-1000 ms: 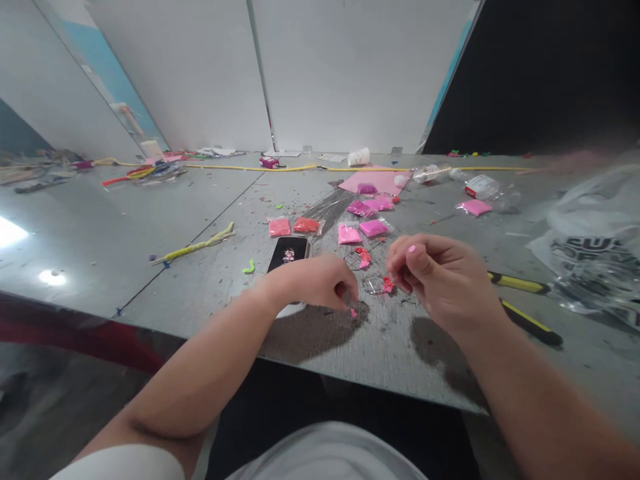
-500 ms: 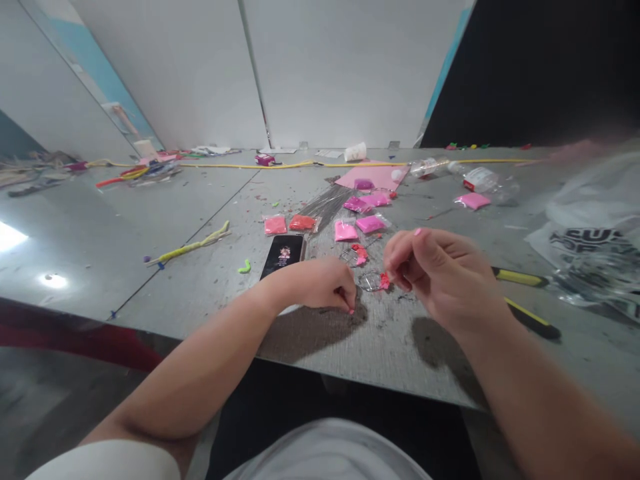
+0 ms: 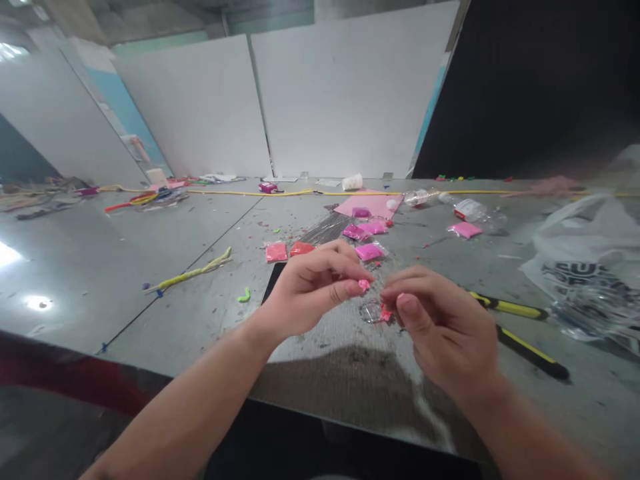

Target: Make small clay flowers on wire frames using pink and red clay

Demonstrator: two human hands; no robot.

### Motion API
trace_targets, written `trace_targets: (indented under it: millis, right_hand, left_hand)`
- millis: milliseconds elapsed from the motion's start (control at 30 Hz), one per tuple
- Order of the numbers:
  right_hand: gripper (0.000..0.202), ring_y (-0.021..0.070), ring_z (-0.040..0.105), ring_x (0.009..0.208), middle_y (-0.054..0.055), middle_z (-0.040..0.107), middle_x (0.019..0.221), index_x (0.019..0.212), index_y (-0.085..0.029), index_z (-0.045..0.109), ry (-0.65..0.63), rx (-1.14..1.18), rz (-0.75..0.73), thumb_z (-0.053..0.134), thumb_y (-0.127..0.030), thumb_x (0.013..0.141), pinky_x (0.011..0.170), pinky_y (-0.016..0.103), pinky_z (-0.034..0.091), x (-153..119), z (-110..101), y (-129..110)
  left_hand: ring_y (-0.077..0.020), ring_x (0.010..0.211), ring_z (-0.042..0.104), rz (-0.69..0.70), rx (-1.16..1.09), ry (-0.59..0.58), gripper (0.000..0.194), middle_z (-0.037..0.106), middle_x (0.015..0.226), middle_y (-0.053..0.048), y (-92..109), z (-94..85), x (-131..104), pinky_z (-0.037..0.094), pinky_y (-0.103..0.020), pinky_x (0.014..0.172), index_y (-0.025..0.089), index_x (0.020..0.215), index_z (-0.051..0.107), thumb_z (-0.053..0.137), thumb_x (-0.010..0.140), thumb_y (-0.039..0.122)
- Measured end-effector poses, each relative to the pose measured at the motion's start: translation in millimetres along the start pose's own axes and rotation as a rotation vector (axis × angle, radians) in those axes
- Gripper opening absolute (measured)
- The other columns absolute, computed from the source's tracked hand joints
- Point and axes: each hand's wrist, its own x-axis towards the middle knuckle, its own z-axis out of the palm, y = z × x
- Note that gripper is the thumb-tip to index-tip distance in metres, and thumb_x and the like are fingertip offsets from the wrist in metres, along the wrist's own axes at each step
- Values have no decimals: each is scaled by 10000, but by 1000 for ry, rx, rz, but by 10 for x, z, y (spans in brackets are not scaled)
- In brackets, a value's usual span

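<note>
My left hand is raised over the table, thumb and forefinger pinching a small lumpy piece of pink clay. Close by on the right, my right hand has its fingers curled in toward the thumb. A tiny pink spot shows at that thumb's tip, and what lies between the fingers is hidden. Below and between the hands, a wire loop with a pink-red clay piece on it rests on the grey tabletop. Behind my left hand, a dark phone is mostly covered.
Packets of pink clay, red packets and thin wires lie beyond the hands. Yellow-black plier handles and a plastic bag are at right. Plastic bottles lie farther back; a yellow twisted strand is at left.
My left hand has risen from the tabletop and turned, now showing the pink clay in its pinch. My right hand has come nearer to it. The view has tilted up.
</note>
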Motion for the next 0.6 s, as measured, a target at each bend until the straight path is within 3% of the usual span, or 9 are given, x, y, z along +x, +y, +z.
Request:
trace_targets:
  millis: [167,267,467,600]
  right_hand:
    - [195,135,605,714,3,700,923,1153,-285,696,61,-115,-68,688,-216,970,659,299,505,-76,18,-57]
    - [212,151,621,733,9,692,902,1170,-284,684,73,-135,-124,677,-206,973,657,309,515,-103,29,-77]
    - [281,141,660,761,8,705,903,1203,-226,646,34,-193,-245,675,-126,942,654,278,550,-80,13,-124]
    - [276,139,688,803,9,713,906,1199,-219,614,-27,-241,-291,637,-106,948,684,255,571,-37,-5,-167]
  left_hand:
    - [-107,824,629,24,-17,-53,140,619,888,-28,30,106,-35,542,-234,725,232,994,802,737,928,127]
    - [-105,829,629,41,-32,-26,178,627,897,-29,27,161,-55,548,-229,729,227,1010,802,738,917,89]
    - [-92,810,647,164,-124,-36,218,628,883,-28,-37,246,-74,557,-206,724,178,1022,791,745,878,21]
    - [-82,800,638,128,-162,-74,228,611,882,-27,-34,269,-86,554,-208,742,171,1027,798,733,881,7]
